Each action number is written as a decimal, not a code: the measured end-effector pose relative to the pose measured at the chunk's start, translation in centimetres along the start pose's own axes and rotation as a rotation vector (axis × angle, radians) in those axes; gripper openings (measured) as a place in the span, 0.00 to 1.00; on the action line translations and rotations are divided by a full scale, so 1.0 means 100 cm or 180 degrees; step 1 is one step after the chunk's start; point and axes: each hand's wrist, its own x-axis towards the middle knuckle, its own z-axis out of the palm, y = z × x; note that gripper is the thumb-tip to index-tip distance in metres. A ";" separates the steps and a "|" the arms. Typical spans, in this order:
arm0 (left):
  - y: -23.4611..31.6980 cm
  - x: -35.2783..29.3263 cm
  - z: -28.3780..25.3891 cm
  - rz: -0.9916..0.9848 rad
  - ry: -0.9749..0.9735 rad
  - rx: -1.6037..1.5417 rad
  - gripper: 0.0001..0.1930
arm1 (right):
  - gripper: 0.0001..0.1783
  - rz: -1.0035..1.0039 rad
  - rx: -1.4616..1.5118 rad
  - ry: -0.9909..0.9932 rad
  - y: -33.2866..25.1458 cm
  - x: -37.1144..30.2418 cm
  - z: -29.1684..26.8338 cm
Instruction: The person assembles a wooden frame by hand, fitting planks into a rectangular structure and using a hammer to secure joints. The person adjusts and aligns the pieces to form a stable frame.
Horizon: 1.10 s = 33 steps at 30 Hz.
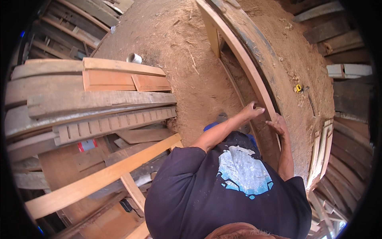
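Note:
A long wooden frame point(247, 59) stands on edge in front of me, running from the far top to beside my body. My left hand point(253, 111) is at its inner side, thumb and fingers pinched round a small pale piece too small to name. My right hand point(279, 126) grips the frame's edge, thumb on the near side and fingers over the far side. Part of the frame's lower section is hidden behind my right forearm and shirt. A flat wooden panel point(212, 34) sits within the frame's far end.
Stacked planks point(99, 104) lie to the left, with a notched board point(115, 121) and a light timber frame point(107, 175) nearer. A white cup-like container point(134, 58) stands behind them. A yellow tape measure point(298, 88) lies right on the sawdust-covered ground point(187, 79). Boards point(320, 153) line the right.

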 end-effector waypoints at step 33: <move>-0.303 -0.088 -0.172 -0.1189 0.0426 0.0597 0.27 | 0.47 0.0819 -0.2067 0.1404 0.083 0.042 -0.071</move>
